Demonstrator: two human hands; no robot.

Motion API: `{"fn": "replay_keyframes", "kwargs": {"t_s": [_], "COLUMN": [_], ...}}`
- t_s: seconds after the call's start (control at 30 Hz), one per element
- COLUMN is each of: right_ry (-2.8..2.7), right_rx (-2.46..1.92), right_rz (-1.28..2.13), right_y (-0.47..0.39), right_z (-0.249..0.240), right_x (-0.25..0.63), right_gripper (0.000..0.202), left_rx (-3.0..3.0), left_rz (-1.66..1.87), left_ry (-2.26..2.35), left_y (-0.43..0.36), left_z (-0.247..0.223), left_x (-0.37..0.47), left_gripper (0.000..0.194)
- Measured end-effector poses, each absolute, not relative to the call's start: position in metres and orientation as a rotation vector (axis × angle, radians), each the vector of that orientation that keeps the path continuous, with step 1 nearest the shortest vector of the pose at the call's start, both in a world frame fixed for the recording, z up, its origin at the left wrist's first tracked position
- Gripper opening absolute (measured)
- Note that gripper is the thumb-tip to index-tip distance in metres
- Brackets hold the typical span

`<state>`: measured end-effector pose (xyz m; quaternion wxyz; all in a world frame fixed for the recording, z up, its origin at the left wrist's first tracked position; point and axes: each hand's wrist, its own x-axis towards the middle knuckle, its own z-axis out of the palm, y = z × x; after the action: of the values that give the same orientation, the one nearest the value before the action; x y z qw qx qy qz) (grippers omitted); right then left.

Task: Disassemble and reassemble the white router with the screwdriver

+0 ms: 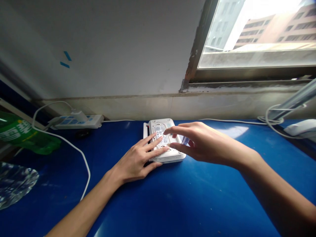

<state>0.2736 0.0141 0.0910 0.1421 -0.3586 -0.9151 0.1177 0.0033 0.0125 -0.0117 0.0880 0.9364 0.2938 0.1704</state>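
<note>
A white router (166,158) lies on the blue table with its vented, labelled underside up. A white antenna (145,131) runs along its left side. My left hand (142,156) rests with spread fingers on the router's left part, thumb at its near edge. Above the right part is my right hand (195,140), thumb and index finger apart over the label; whether their tips touch the router I cannot tell. The other fingers curl underneath, partly hidden. A pale bluish patch shows beneath that palm; I cannot make out whether it is an object or a reflection.
A white power strip (95,121) with a plug and cable sits at the back left. Nearby lie a green bottle (46,143) and a clear plastic bottle (18,182). A cable-wrapped metal pole (293,98) stands right. The wall (123,49) closes off the back.
</note>
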Motion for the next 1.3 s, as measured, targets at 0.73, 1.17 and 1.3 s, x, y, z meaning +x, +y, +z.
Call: {"fn": "replay_keyframes", "kwargs": {"t_s": [0.73,1.17,1.3], "right_ry": [-2.656,-2.698,-2.663], "right_rx": [-0.935,-0.939,-1.044], "right_rz": [0.359,0.402,0.401], "right_y": [0.014,0.014,0.014], "right_z": [0.097,0.094,0.096], "right_x": [0.279,0.286,0.284], "right_gripper": [0.069,0.079,0.056], "left_rx": [2.724,2.735,2.74], "left_rz": [0.525,0.523,0.544], "left_ry": [0.923,0.931,0.906], "left_y": [0.01,0.011,0.011], "left_z": [-0.012,-0.014,-0.014], "left_x": [0.005,0.005,0.005], "left_gripper": [0.059,0.058,0.057]}}
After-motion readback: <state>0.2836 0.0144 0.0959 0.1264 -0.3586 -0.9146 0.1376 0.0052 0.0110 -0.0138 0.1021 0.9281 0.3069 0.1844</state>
